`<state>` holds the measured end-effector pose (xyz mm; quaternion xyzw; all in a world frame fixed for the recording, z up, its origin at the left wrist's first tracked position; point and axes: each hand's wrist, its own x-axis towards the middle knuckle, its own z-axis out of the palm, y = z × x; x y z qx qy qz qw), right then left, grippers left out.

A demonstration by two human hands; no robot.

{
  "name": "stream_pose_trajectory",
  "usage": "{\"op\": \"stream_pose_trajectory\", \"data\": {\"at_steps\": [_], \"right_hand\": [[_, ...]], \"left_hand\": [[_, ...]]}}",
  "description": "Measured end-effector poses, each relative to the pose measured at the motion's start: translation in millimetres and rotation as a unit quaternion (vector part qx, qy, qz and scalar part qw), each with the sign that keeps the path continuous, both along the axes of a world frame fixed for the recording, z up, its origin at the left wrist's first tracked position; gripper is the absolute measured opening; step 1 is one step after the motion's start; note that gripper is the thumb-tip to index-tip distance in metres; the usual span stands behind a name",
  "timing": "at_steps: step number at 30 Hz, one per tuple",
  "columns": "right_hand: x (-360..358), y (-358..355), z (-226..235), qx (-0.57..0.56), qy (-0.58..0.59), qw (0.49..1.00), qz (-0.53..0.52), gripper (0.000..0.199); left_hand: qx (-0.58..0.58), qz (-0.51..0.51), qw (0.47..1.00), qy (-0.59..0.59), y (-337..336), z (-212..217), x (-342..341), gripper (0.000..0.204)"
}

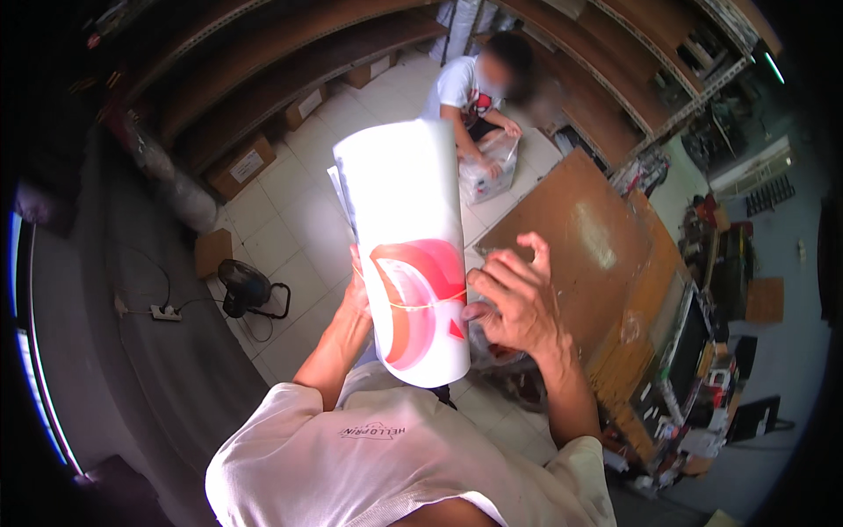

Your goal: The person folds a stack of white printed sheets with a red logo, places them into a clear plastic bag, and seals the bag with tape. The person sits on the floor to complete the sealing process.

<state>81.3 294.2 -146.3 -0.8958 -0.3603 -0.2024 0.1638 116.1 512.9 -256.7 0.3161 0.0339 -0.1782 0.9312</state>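
Observation:
A rolled printed sheet [411,184] stands upright in front of my chest, white with a red, pink and orange round design on its lower half. My left hand [356,292] is closed around its left side, with most of the fingers hidden behind the roll. A thin rubber band [420,305] crosses the roll's lower part and runs to its right edge. There my right hand [518,299] has its thumb and curled fingers at the band, with one finger raised; the exact grip is partly hidden.
Across the floor a person [461,92] crouches with a clear plastic bag [488,176]. A large brown board [562,228] lies to my right, beside a cluttered bench. A black fan [244,288] stands on the left; shelves [290,57] and cardboard boxes [241,167] line the back.

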Motion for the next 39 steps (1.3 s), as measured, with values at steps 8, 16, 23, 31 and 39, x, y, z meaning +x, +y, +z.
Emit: {"op": "stream_pose_trajectory", "data": {"at_steps": [8,16,23,31,39], "right_hand": [[-31.7,70.2,-105.3,0.327,0.363,0.867,-0.095,0.048],[20.3,169.4,-114.0,0.649,0.455,0.606,-0.062,0.096],[109.5,267.2,-88.3,0.642,0.505,0.569,-0.099,0.096],[157.7,321.4,-198.9,0.784,0.507,0.358,0.018,0.09],[215.7,354.2,-279.9,0.734,0.576,0.33,0.146,0.08]], "left_hand": [[-0.023,-0.171,0.979,0.108,64.7,-97.7,-7.0,0.099],[0.013,-0.143,0.982,0.125,184.0,-80.4,59.8,0.1],[0.332,-0.142,0.931,-0.046,259.5,0.4,127.7,0.097],[0.434,-0.219,0.861,-0.148,299.4,53.6,141.7,0.085],[0.46,-0.179,0.859,-0.133,347.5,24.9,181.5,0.036]]}}
